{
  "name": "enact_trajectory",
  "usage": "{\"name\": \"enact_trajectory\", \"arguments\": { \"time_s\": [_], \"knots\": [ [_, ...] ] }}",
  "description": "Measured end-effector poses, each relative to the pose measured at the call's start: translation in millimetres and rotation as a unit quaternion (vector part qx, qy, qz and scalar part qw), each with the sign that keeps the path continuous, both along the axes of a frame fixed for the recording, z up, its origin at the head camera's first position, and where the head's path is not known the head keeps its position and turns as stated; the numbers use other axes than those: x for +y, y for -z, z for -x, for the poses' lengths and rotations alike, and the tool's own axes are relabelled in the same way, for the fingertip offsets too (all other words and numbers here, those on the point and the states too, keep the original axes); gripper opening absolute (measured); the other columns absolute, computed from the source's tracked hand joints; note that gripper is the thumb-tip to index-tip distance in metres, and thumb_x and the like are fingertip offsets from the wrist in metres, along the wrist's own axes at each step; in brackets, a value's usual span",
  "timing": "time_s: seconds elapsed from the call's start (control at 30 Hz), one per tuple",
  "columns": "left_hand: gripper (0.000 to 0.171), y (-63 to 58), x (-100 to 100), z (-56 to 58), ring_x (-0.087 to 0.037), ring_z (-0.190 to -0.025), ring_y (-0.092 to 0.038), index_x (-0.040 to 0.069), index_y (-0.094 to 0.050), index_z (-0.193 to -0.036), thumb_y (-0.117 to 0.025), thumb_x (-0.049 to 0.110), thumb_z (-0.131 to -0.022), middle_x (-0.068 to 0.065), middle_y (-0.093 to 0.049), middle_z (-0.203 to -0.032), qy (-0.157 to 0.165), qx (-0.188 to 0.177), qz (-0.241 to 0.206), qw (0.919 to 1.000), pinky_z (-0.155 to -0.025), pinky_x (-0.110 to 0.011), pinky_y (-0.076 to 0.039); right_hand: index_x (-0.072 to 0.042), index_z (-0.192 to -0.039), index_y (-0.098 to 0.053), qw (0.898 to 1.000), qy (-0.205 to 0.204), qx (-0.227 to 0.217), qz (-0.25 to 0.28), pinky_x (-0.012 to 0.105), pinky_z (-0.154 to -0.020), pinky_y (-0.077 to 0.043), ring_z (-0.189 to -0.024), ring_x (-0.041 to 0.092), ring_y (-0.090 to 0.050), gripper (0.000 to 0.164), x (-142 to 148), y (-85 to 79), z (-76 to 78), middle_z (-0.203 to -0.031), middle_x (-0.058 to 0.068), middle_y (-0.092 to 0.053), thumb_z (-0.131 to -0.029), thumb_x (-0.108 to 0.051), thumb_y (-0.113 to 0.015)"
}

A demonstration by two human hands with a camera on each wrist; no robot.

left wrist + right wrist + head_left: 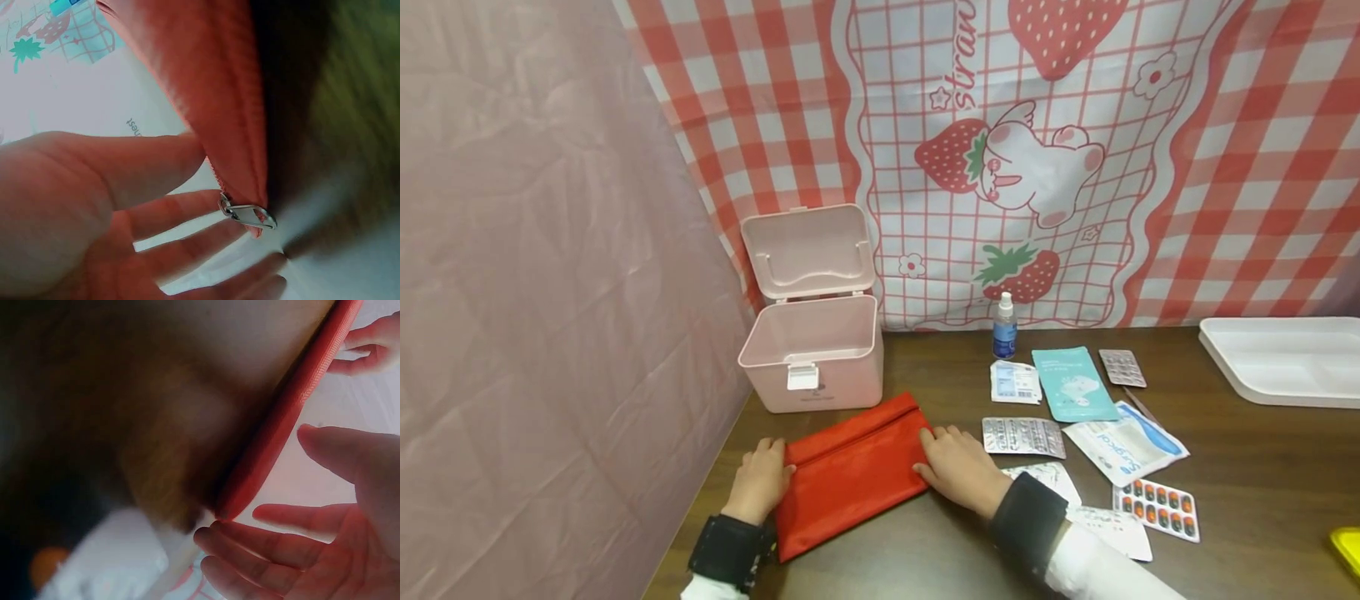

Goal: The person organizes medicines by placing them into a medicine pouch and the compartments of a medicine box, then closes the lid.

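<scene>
A flat red zip pouch (pixel 857 479) lies slantwise on the table in the head view, its zip line running near the far edge. My left hand (pixel 758 479) pinches its left end between thumb and fingers. Close by those fingers, a metal zip pull (pixel 250 215) hangs from the pouch corner in the left wrist view. At the right end is my right hand (pixel 962 467). In the right wrist view its fingers reach the pouch edge (pixel 275 440) nearly straight, with the thumb spread apart from them.
Behind the pouch stands a pink box (pixel 827 392), lid raised. To the right are a spray bottle (pixel 1004 329), a teal packet (pixel 1075 385), a surgical packet (pixel 1123 446), several blister packs such as the capsule one (pixel 1157 507), and a white tray (pixel 1240 383). A checked cloth hangs behind.
</scene>
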State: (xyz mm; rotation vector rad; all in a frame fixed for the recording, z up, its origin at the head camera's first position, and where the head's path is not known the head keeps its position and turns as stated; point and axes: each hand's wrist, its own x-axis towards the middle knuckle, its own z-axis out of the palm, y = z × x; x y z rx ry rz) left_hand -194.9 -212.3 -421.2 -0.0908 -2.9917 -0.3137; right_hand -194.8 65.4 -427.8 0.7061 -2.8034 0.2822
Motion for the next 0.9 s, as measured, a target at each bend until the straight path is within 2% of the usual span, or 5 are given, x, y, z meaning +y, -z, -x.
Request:
{"name": "enact_trajectory", "arguments": {
  "time_s": [0.17, 0.3, 0.43, 0.73, 0.9],
  "knots": [
    [0.037, 1.2, -1.3, 4.4, -0.044, -0.082, -0.054, -0.005, -0.06, -0.106, -0.071, 0.009, -0.074, -0.025, -0.054, -0.1, 0.01, 0.017, -0.012, 0.9997, -0.07, -0.052, -0.048, 0.001, -0.091, -0.056, 1.0, -0.008, -0.013, 0.015, 0.041, -0.065, -0.047, -0.071, 0.03, -0.054, 0.037, 0.2, 1.8, 1.9, -0.077, 0.014, -0.059, -0.074, -0.027, -0.073],
    [0.039, 3.0, -3.9, 8.9, -0.042, -0.083, -0.052, -0.005, -0.061, -0.105, -0.074, 0.007, -0.07, -0.026, -0.051, -0.099, 0.006, 0.019, -0.045, 0.9988, -0.075, -0.051, -0.047, 0.002, -0.093, -0.054, 0.999, -0.016, -0.016, 0.033, 0.042, -0.066, -0.047, -0.071, 0.031, -0.052, 0.04, 0.0, 2.9, 4.5, -0.078, 0.015, -0.059, -0.071, -0.023, -0.076],
    [0.038, 4.4, -6.8, 12.2, -0.04, -0.082, -0.055, -0.004, -0.061, -0.101, -0.076, 0.004, -0.067, -0.023, -0.05, -0.094, 0.005, 0.019, -0.077, 0.9968, -0.075, -0.049, -0.048, 0.002, -0.097, -0.051, 0.997, -0.008, -0.044, 0.066, 0.045, -0.066, -0.048, -0.074, 0.033, -0.052, 0.046, -0.4, 2.5, 6.0, -0.082, 0.017, -0.058, -0.067, -0.019, -0.079],
    [0.03, 2.5, -6.6, 12.2, -0.035, -0.081, -0.061, 0.001, -0.059, -0.088, -0.077, 0.001, -0.065, -0.017, -0.063, -0.087, 0.013, 0.047, -0.107, 0.9931, -0.07, -0.046, -0.049, 0.011, -0.124, -0.041, 0.986, 0.019, -0.086, 0.139, 0.051, -0.081, -0.046, -0.087, 0.041, -0.053, 0.082, -0.8, 3.2, 6.0, -0.1, 0.027, -0.056, -0.059, -0.013, -0.085],
    [0.027, -3.4, -5.3, 8.8, -0.032, -0.076, -0.062, 0.004, -0.059, -0.083, -0.078, 0.0, -0.063, -0.016, -0.067, -0.083, 0.017, 0.069, -0.125, 0.9896, -0.066, -0.043, -0.049, 0.012, -0.131, -0.033, 0.978, 0.033, -0.106, 0.175, 0.049, -0.09, -0.044, -0.099, 0.043, -0.053, 0.09, 1.3, 2.3, 5.9, -0.113, 0.031, -0.052, -0.059, -0.008, -0.084]
  ]
}}
